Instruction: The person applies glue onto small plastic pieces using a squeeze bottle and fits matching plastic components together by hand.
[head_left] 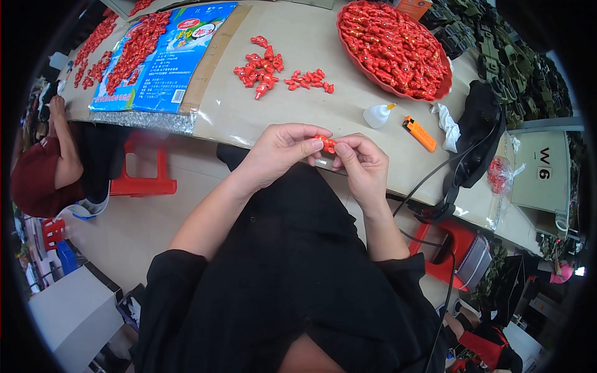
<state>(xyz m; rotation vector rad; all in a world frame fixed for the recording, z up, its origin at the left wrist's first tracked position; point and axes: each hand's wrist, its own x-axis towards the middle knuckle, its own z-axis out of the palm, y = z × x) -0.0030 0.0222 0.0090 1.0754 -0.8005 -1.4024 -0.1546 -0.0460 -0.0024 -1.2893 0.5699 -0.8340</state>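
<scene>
Between the fingertips of both hands is a small glossy red figurine [326, 144], held just over the table's near edge. My left hand [283, 152] pinches its left end with thumb and forefinger. The thumb and fingers of my right hand [362, 163] close on its right end, and the fingers partly hide it. Beyond my hands lies a loose pile of similar red figurines [260, 69], with a smaller group [309, 80] to its right. A red scalloped tray [352, 55] heaped with them stands at the back right.
Right of my hands are a white glue bottle [377, 116], an orange lighter [420, 134], a crumpled tissue [446, 127] and a black bag [479, 133] with a cable. Flattened blue cardboard [168, 59] bears more figurines at left. Red stools [146, 168] stand below; another person [46, 161] sits at left.
</scene>
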